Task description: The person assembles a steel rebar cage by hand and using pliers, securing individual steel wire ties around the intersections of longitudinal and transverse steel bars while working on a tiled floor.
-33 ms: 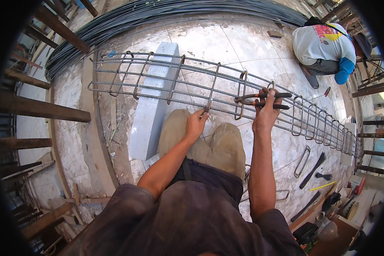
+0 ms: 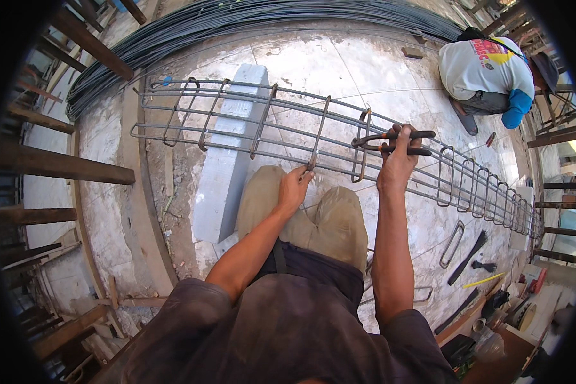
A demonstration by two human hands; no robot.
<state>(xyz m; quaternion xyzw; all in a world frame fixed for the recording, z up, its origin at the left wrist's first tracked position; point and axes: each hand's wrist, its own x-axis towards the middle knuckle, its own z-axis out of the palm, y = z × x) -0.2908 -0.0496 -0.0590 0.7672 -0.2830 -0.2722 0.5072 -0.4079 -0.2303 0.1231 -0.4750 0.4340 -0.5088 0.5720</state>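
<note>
A long rebar cage [image 2: 288,127] of straight bars and bent stirrups stretches across in front of my knees. My left hand [image 2: 294,189] is closed at its near lower bar, thumb and fingers pinching where a stirrup [image 2: 319,133] meets that bar. Any tie wire between those fingers is too small to make out. In my right hand [image 2: 397,164] is a pair of pincers [image 2: 368,140] with dark handles and orange patches. The fingers wrap the handles, which stick out to the right. The pincers' head lies beside another stirrup [image 2: 366,121], over the cage.
A pale block [image 2: 227,163] supports the cage's left part. Bundled long bars [image 2: 249,19] curve along the far side. At the far right a co-worker [image 2: 486,73] crouches. Loose stirrups [image 2: 452,244] and dark wire bundles [image 2: 467,257] lie on the floor. Wooden posts [image 2: 70,163] stand left.
My right hand and the pincers have shifted slightly away from me and to the left. The left hand stays at the same stirrup and bar.
</note>
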